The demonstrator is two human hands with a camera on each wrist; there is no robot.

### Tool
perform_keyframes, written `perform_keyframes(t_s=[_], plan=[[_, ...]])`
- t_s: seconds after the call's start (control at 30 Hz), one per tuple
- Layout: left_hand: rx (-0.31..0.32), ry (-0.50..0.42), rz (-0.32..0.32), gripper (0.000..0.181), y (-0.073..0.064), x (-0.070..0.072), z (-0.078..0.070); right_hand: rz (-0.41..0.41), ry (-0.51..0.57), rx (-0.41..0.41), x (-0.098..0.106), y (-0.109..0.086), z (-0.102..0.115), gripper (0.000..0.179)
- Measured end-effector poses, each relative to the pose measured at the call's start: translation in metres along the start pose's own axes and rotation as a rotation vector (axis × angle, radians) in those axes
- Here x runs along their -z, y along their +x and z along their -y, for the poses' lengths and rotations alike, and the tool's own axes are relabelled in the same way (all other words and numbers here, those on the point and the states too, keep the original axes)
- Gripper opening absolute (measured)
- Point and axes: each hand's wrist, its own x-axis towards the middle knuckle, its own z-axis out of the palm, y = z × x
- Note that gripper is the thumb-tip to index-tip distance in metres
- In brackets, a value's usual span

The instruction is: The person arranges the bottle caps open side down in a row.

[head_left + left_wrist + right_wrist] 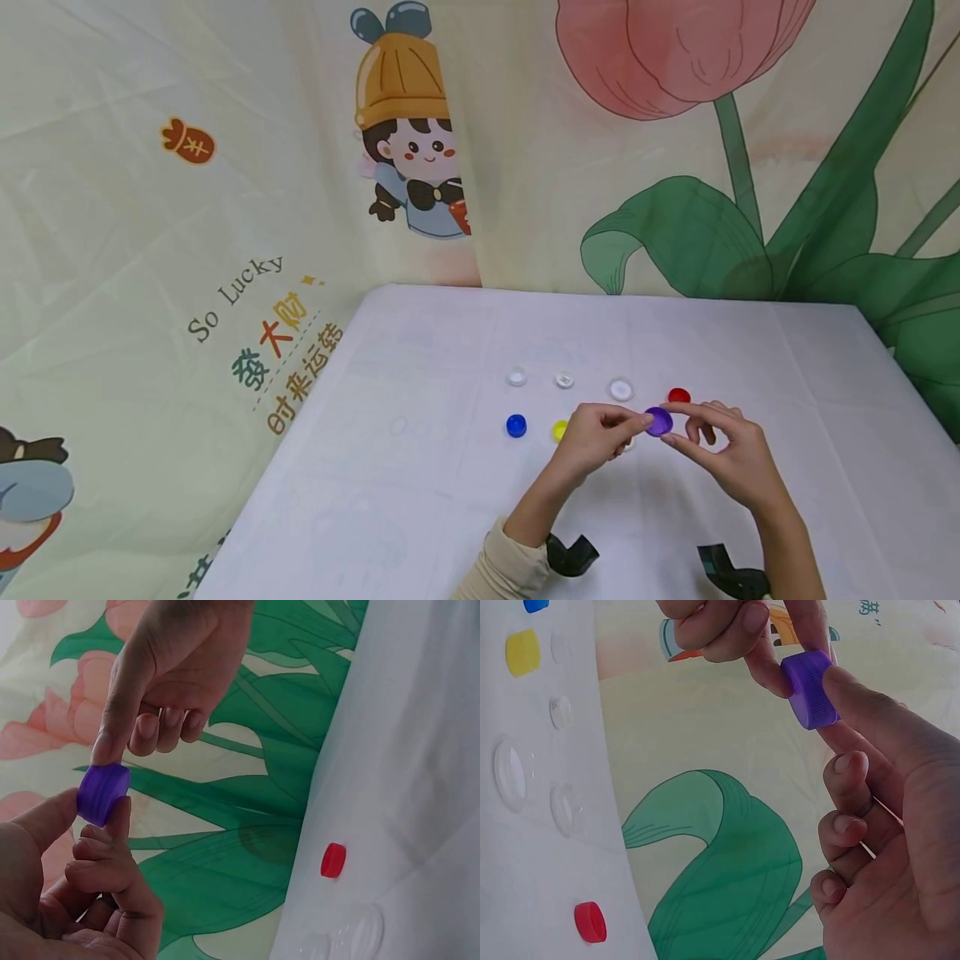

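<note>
A purple bottle cap [659, 422] is held up above the white table between both hands, its ribbed side [808, 690] showing in the right wrist view. My left hand [596, 437] pinches it between thumb and index finger from the left. From the other side my right hand [735, 454] holds the cap by its edge with thumb and index finger, the other fingers curled loosely apart from it. Just behind the hands in the head view lies a red cap [678, 395]. A yellow cap [560, 430] is partly hidden by the left hand.
Farther left on the white table [360, 492] sits a blue cap [516, 426]. A back row holds clear or white caps, among them a small one [564, 380] and a wider one [620, 389]. Another clear cap [511, 774] lies nearer in the right wrist view. Printed curtains [525, 167] hang behind.
</note>
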Motion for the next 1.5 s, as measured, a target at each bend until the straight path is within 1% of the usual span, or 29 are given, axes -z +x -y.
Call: perform_keyframes(t_s=[0.13, 0.3, 0.43, 0.63, 0.73, 0.87, 1.0, 1.13, 1.33, 1.43, 1.5], plan=[[0.004, 0.007, -0.006, 0.024, 0.000, 0.001, 0.000, 0.001, 0.000, -0.015, -0.001, 0.000, 0.000, 0.035], [0.013, 0.024, -0.015, 0.023, 0.000, 0.002, 0.000, 0.013, 0.007, -0.053, -0.003, -0.001, 0.000, 0.035], [0.016, 0.029, -0.020, 0.023, -0.001, 0.004, -0.001, 0.022, 0.004, -0.055, -0.005, -0.002, -0.001, 0.035], [-0.004, 0.049, -0.033, 0.022, -0.001, 0.006, -0.001, 0.036, -0.005, -0.048, -0.005, -0.002, -0.004, 0.034], [-0.034, 0.071, -0.036, 0.021, -0.002, 0.007, -0.002, 0.046, -0.011, -0.053, -0.005, -0.003, -0.004, 0.032], [-0.112, 0.094, -0.028, 0.021, -0.002, 0.008, -0.002, 0.069, -0.024, -0.072, -0.006, -0.004, -0.004, 0.030], [-0.212, 0.117, -0.026, 0.023, -0.001, 0.010, 0.001, 0.104, -0.038, -0.099, -0.007, -0.006, -0.003, 0.029], [-0.332, 0.172, -0.039, 0.026, 0.000, 0.011, 0.003, 0.130, -0.027, -0.118, -0.008, -0.007, -0.003, 0.027], [-0.542, 0.311, -0.075, 0.025, 0.000, 0.013, 0.004, 0.138, 0.009, -0.125, -0.006, -0.007, -0.004, 0.024], [-0.616, 0.324, -0.065, 0.025, 0.001, 0.015, 0.004, 0.138, 0.024, -0.135, -0.005, -0.007, -0.003, 0.021], [-0.646, 0.330, -0.044, 0.025, 0.001, 0.015, 0.005, 0.139, 0.033, -0.144, -0.005, -0.007, -0.003, 0.020]])
